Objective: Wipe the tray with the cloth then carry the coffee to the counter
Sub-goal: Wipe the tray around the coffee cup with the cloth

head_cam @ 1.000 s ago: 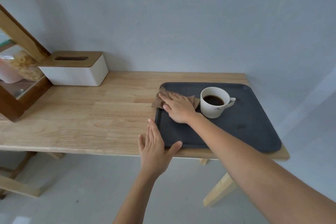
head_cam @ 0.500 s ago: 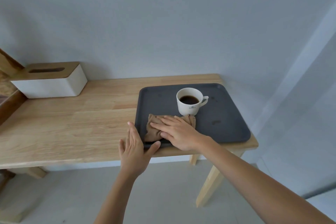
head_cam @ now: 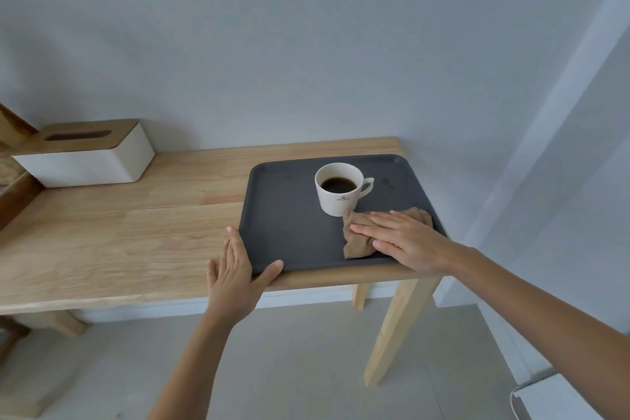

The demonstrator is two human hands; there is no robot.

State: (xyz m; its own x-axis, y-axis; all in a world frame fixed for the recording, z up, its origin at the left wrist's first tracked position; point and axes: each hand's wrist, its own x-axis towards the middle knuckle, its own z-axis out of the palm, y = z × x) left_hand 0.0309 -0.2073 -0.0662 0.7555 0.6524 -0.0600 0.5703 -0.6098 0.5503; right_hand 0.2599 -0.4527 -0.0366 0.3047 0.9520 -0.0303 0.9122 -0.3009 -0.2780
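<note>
A dark grey tray (head_cam: 286,228) lies at the right end of a wooden table (head_cam: 136,235). On its far middle stands a white cup of black coffee (head_cam: 339,189), handle to the right. A crumpled brown cloth (head_cam: 358,239) lies on the tray's near right part, just in front of the cup. My right hand (head_cam: 405,240) presses flat on the cloth, fingers pointing left. My left hand (head_cam: 235,273) rests open against the tray's near left corner, thumb along the front rim.
A white tissue box with a wooden lid (head_cam: 85,153) stands at the table's back left, and a wooden frame (head_cam: 13,187) sits at the far left edge. Small dark spots (head_cam: 388,182) mark the tray right of the cup. The wall is close behind.
My right hand has slid the cloth from the tray's far left corner to the near left, then across to the near right. My left hand has stayed at the tray's near left corner.
</note>
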